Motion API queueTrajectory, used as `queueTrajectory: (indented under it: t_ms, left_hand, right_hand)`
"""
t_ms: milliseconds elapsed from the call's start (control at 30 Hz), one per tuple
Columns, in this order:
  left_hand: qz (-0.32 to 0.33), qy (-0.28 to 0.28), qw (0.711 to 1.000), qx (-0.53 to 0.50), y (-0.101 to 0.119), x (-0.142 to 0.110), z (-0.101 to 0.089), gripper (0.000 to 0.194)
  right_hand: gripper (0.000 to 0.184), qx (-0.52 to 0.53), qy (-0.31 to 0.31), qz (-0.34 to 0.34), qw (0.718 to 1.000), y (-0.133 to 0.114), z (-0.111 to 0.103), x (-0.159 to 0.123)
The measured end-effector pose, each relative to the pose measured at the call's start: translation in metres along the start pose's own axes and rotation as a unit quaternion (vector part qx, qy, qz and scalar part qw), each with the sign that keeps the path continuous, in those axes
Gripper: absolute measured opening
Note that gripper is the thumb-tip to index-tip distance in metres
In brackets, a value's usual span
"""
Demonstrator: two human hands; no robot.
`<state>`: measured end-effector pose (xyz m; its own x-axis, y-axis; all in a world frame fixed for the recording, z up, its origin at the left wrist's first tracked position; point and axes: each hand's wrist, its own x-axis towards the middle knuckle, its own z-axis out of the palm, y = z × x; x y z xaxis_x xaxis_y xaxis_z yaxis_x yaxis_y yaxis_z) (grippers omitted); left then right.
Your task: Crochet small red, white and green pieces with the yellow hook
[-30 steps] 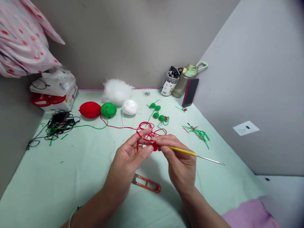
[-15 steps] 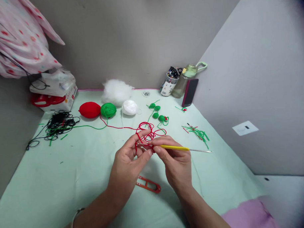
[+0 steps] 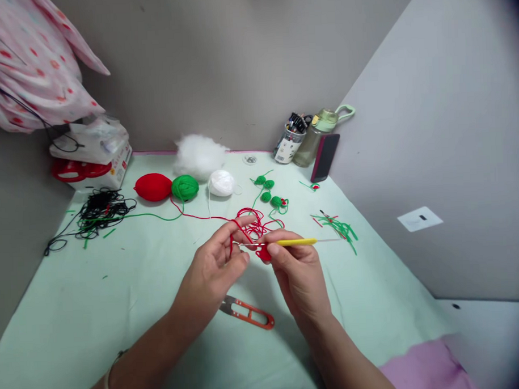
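Since a second ago the crochet hook (image 3: 296, 242) has swung from slanting down to the right to lying almost level, its metal end now nearer the green yarn scraps (image 3: 339, 228), and both hands have edged slightly farther from the body. Nearest the body, orange thread snips (image 3: 246, 313) lie on the mint-green worktop (image 3: 97, 313), just below and between the wrists. Above them the right hand (image 3: 298, 272) has its fingers pinched on the yellow handle of the hook, thumb on top, with a small red crochet piece (image 3: 265, 253) at the hook's working end, touching the thumb. The left hand (image 3: 215, 264) is half closed, its forefinger stretched out with the red yarn strand (image 3: 200, 217) looped over it, the remaining fingers curled toward the piece; whether they grip it cannot be told. Loose red yarn loops (image 3: 254, 223) lie just behind the hands, and the strand runs left toward the red yarn ball (image 3: 153, 187). Beside that sit a green yarn ball (image 3: 185, 187) and a white yarn ball (image 3: 221, 183), with white stuffing (image 3: 198, 155) behind them. Small green crochet pieces (image 3: 268, 193) lie right of the white ball. A black yarn tangle (image 3: 100, 210) lies far left.
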<state>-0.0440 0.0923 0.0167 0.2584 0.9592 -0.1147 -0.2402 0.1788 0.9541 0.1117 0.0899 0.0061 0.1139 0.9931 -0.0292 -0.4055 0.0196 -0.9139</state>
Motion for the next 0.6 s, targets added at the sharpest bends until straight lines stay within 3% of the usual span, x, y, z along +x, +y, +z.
queueTrajectory:
  t_ms: [200, 433, 600]
  left_hand:
    - [-0.033, -0.037, 0.998, -0.029, -0.005, 0.002, 0.0, 0.049]
    - [0.003, 0.032, 0.997, 0.063, 0.003, 0.006, -0.004, 0.041]
    - [-0.03, 0.025, 0.995, -0.087, 0.009, 0.006, -0.003, 0.035]
  right_hand:
    - [0.014, -0.015, -0.001, -0.015, 1.0, 0.001, -0.001, -0.002]
    - [0.023, 0.074, 0.0, 0.065, 0.995, -0.004, 0.003, 0.001]
    - [0.023, 0.08, 0.013, 0.064, 0.995, -0.003, 0.003, 0.002]
